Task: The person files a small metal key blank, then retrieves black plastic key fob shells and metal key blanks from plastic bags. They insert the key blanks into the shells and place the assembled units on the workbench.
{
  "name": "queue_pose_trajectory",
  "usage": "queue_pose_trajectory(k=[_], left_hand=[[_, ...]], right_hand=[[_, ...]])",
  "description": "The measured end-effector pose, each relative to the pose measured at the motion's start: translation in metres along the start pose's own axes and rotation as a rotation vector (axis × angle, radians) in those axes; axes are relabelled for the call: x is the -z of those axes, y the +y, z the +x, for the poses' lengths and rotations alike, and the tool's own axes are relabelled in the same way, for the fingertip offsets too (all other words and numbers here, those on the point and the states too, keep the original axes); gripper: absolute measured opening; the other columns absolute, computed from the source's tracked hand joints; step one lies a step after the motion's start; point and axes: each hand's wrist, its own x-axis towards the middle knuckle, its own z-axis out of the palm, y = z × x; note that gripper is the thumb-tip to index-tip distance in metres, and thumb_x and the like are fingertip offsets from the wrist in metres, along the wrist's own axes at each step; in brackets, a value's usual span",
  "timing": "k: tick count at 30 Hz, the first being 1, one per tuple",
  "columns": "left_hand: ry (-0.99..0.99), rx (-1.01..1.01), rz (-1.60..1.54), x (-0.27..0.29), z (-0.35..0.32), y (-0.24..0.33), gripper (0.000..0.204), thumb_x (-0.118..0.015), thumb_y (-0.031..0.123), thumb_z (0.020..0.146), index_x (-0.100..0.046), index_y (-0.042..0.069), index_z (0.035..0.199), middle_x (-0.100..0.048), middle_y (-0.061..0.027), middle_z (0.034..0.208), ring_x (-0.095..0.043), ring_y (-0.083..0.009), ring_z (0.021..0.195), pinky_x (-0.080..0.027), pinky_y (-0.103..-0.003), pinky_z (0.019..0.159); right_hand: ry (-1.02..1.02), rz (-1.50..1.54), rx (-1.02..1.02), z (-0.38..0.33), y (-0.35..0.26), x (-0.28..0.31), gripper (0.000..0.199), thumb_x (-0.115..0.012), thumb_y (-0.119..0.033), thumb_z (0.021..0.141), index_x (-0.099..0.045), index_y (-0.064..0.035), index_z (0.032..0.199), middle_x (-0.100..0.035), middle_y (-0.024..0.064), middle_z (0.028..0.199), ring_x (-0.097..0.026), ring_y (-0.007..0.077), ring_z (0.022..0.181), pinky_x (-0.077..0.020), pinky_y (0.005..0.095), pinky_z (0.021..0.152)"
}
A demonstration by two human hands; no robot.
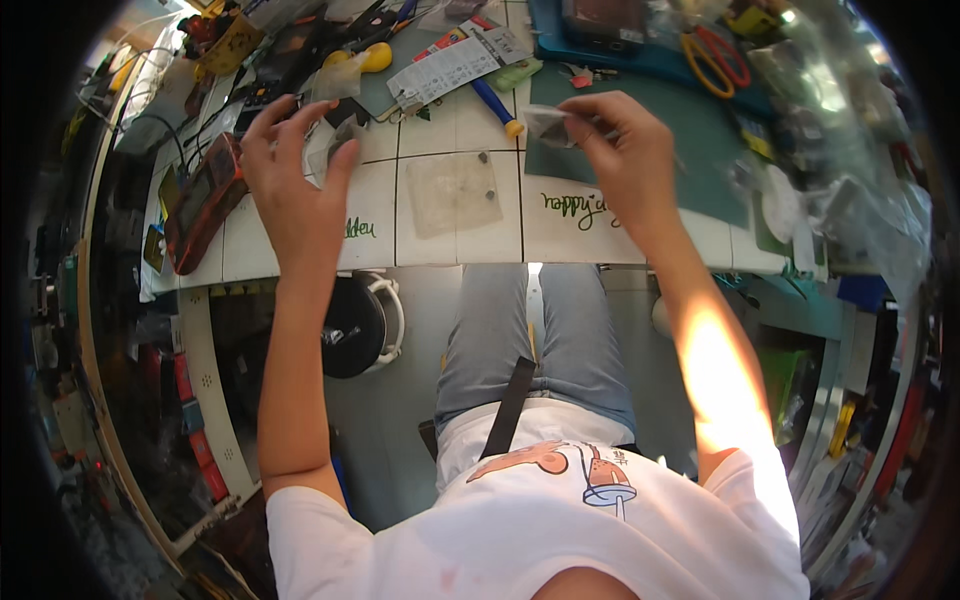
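Around us is a cluttered workroom with a grey floor (400,440). Our white tiled tabletop (255,245) carries a green mat (710,170). Our left hand (290,175) stands spread wide; our right hand (630,150) pinches a clear plastic bag (545,122) above the mat. Between them lies a translucent square sheet (450,205). A second clear bag (318,155) sits by the left thumb, contact unclear to us. Two dark bits (490,195) dot the sheet.

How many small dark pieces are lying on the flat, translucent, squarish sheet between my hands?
2. One small dark piece lies near the upper right corner of the translucent sheet; the other piece lies below it, near the right edge. None looks hidden.
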Motion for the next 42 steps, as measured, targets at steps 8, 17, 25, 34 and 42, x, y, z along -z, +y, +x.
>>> queue_pose_trajectory(k=[8,17,25,34,42], left_hand=[[-0.663,-0.214,-0.614,-0.037,0.074,0.073,0.02,-0.066,0.015,0.082,-0.066,0.0,0.095,-0.066,-0.007,0.078,-0.063,-0.0134,0.068,-0.05,-0.024,0.063],[-1.212,0.489,-1.007,-0.067,0.095,0.079,0.02,-0.065,0.013,0.083,-0.064,-0.005,0.091,-0.064,-0.0094,0.077,-0.066,-0.0157,0.07,-0.055,-0.025,0.06],[-1.208,0.433,-0.84,-0.058,0.045,0.1,0.016,-0.063,0.008,0.079,-0.063,-0.007,0.081,-0.064,-0.0095,0.07,-0.062,-0.0142,0.062,-0.047,-0.025,0.056],[-1.305,0.174,-0.669,-0.05,0.051,0.123,0.019,-0.067,0.013,0.077,-0.06,-0.004,0.073,-0.059,-0.0067,0.062,-0.053,-0.0112,0.053,-0.043,-0.025,0.051],[-1.449,0.515,-1.286,-0.048,0.046,0.102,0.02,-0.068,0.021,0.082,-0.061,0.003,0.078,-0.06,-0.0031,0.07,-0.058,-0.0106,0.063,-0.051,-0.025,0.059]], right_hand=[[-0.411,0.226,-0.177,0.037,-0.048,0.052,0.027,-0.067,-0.022,0.082,-0.065,-0.0035,0.101,-0.062,0.0007,0.077,-0.056,0.0067,0.067,-0.0451,0.0195,0.058],[-0.222,0.43,-0.43,0.007,-0.033,0.055,0.021,-0.063,-0.021,0.086,-0.06,-0.0003,0.091,-0.061,0.0027,0.072,-0.059,0.0094,0.061,-0.0476,0.0211,0.053],[-0.108,0.815,-0.542,-0.047,-0.006,0.014,0.021,-0.056,-0.017,0.088,-0.059,0.004,0.09,-0.065,0.0082,0.078,-0.062,0.0119,0.067,-0.0505,0.0238,0.06],[-0.282,0.812,-0.508,-0.045,-0.004,0.042,0.023,-0.059,-0.019,0.088,-0.06,0.0037,0.092,-0.065,0.0096,0.08,-0.065,0.0144,0.071,-0.0527,0.0245,0.063],[-0.517,0.997,-0.315,-0.033,-0.005,0.056,0.021,-0.057,-0.021,0.091,-0.058,-0.0002,0.088,-0.063,0.0064,0.077,-0.063,0.0132,0.07,-0.0539,0.0255,0.065]])
